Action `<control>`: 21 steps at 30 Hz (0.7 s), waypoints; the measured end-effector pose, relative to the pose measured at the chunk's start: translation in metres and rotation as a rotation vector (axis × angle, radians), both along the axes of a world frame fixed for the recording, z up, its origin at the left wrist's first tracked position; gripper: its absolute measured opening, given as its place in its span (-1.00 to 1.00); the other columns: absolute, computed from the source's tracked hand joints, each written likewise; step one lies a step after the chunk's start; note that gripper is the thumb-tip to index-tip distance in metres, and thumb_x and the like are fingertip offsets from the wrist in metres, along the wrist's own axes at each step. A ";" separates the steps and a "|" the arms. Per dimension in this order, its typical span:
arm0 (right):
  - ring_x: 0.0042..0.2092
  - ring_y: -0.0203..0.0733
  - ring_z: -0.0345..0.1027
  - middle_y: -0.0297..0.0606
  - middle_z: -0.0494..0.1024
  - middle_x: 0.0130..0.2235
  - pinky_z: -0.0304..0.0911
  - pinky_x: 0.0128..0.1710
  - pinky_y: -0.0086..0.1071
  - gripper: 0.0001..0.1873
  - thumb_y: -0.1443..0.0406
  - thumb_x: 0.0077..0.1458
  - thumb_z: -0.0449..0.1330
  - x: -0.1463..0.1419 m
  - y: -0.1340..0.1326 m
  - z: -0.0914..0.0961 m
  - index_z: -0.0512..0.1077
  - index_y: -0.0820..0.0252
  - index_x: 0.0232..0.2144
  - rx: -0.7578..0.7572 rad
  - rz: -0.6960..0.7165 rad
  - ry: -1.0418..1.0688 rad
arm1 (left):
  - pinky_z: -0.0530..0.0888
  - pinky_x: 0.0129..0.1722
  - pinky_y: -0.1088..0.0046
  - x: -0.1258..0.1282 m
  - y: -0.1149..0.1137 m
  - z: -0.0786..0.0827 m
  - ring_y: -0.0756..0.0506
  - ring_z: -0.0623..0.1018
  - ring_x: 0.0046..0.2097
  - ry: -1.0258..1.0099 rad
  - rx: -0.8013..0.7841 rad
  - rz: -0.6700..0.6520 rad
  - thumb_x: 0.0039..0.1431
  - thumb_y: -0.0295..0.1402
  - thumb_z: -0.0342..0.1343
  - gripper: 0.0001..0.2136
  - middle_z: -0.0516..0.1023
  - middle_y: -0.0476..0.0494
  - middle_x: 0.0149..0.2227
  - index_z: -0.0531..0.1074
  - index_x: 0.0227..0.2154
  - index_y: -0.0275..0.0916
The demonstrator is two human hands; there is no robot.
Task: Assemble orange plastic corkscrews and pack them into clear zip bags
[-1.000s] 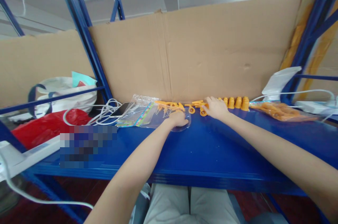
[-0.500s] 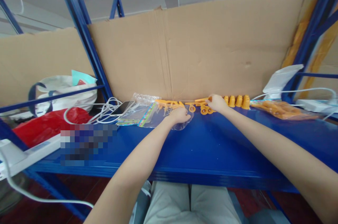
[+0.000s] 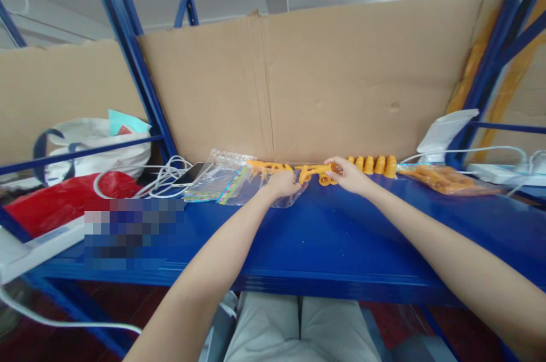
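Note:
My right hand point(image 3: 350, 177) is closed on a long orange plastic piece point(image 3: 313, 170), held just above the blue shelf beside several orange rings point(image 3: 325, 180). My left hand point(image 3: 282, 184) has its fingers curled together at the near end of that piece; what they grip, if anything, is hidden. Under my left hand lies a clear plastic bag point(image 3: 239, 192) with a coloured strip. Branching orange plastic parts point(image 3: 267, 166) rest behind it. To the right of my right hand, orange cup-shaped pieces point(image 3: 379, 165) stand in a row.
A bag of orange parts point(image 3: 452, 179) lies at the right. Left of the bags are a phone point(image 3: 194, 173), white cables point(image 3: 164, 180), a red bag point(image 3: 72, 202) and a white power strip point(image 3: 42, 251). Cardboard point(image 3: 333, 83) walls the shelf's back.
My right hand has turned and lifted the long orange piece, bringing it closer to my left hand. My left fingers now meet near its end. The view has shifted slightly.

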State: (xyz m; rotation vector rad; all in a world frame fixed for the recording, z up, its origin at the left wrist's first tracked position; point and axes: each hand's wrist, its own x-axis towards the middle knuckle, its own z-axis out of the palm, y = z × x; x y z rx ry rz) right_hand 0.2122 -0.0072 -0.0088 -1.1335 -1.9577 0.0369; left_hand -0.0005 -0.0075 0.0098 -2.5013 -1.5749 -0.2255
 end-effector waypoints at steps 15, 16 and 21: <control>-0.24 -0.19 0.43 -0.19 0.55 -0.22 0.36 -0.16 -0.19 -0.72 0.23 -0.03 0.21 -0.014 -0.005 -0.005 0.42 0.20 -0.22 -0.219 0.332 0.172 | 0.39 -0.30 0.45 0.003 -0.009 0.013 -0.14 0.55 -0.22 -0.104 0.090 0.007 0.18 -0.30 -0.12 -0.72 0.58 -0.20 -0.29 0.48 -0.33 -0.28; -0.22 -0.18 0.44 -0.19 0.55 -0.20 0.36 -0.15 -0.18 -0.72 0.22 -0.04 0.21 -0.017 -0.007 -0.005 0.42 0.19 -0.23 -0.227 0.357 0.185 | 0.39 -0.30 0.45 0.004 -0.009 0.013 -0.14 0.54 -0.22 -0.114 0.093 0.002 0.18 -0.30 -0.12 -0.72 0.58 -0.20 -0.29 0.48 -0.33 -0.28; -0.14 -0.17 0.43 -0.19 0.54 -0.15 0.35 -0.09 -0.16 -0.71 0.19 -0.06 0.25 -0.024 -0.011 -0.009 0.44 0.17 -0.24 -0.318 0.435 0.268 | 0.39 -0.30 0.43 0.009 -0.009 0.008 -0.13 0.54 -0.26 -0.179 0.120 -0.044 0.19 -0.28 -0.13 -0.72 0.57 -0.19 -0.33 0.46 -0.36 -0.28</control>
